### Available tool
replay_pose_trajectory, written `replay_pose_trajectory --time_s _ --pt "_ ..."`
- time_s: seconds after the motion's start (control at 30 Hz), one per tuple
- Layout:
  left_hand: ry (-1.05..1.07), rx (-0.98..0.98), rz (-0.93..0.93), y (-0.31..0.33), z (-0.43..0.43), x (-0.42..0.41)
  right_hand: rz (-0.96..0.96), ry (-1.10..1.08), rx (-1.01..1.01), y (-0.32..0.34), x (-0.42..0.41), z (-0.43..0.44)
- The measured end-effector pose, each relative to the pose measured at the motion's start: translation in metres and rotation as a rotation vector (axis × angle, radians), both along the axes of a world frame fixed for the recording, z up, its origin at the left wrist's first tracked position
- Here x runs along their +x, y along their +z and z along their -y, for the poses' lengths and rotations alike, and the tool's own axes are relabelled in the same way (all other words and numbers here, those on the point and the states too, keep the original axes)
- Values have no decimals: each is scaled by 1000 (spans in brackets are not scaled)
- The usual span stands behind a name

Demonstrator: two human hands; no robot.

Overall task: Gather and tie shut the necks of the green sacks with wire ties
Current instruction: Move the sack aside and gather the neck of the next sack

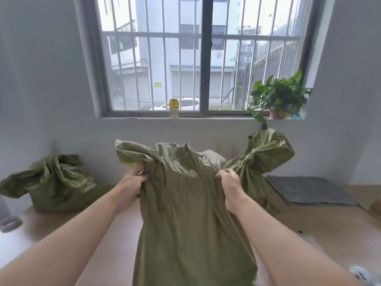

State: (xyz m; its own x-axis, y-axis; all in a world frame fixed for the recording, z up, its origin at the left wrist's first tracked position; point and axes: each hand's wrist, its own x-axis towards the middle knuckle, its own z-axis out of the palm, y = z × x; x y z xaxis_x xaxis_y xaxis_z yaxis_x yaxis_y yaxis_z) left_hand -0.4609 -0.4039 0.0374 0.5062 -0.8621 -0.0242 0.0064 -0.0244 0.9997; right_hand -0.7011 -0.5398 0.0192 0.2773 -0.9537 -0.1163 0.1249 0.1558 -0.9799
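Note:
A green sack (pixel 185 213) stands upright in front of me, its open mouth flaring above my hands. My left hand (pixel 132 182) grips the left side of its neck, fingers curled into the fabric. My right hand (pixel 228 184) grips the right side of the neck the same way. A second green sack (pixel 53 182) sits at the left against the wall, its neck bunched together. A third green sack (pixel 266 153) stands behind at the right, its neck cinched with the top fanned out. No wire tie shows in view.
The light wooden floor (pixel 309 223) carries a grey mat (pixel 309 190) at the right. On the window sill stand a yellow bottle (pixel 173 108) and a potted plant (pixel 278 100). A small grey object (pixel 10 223) lies at the far left.

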Motion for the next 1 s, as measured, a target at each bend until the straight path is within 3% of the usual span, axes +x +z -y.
replay_pose_trajectory --time_s 0.17,0.27,0.37,0.53,0.63,0.83,1.0 --pt "-157 32 -2 1 -1 4 -99 90 47 13 16 13" --pt "-142 30 -38 6 3 2 -107 101 156 4 28 35" --pt "27 -41 -4 13 6 4 45 90 222 13 26 39" --pt "236 -327 -143 30 -2 46 429 -165 -65 69 -2 26" --pt "277 -370 -197 36 -15 58 572 -186 -132 76 -17 26" --pt "163 -343 -254 28 -33 59 434 -57 -116 56 -16 12" --pt "-8 -315 -288 44 -51 58 104 193 -90 64 -8 -8"
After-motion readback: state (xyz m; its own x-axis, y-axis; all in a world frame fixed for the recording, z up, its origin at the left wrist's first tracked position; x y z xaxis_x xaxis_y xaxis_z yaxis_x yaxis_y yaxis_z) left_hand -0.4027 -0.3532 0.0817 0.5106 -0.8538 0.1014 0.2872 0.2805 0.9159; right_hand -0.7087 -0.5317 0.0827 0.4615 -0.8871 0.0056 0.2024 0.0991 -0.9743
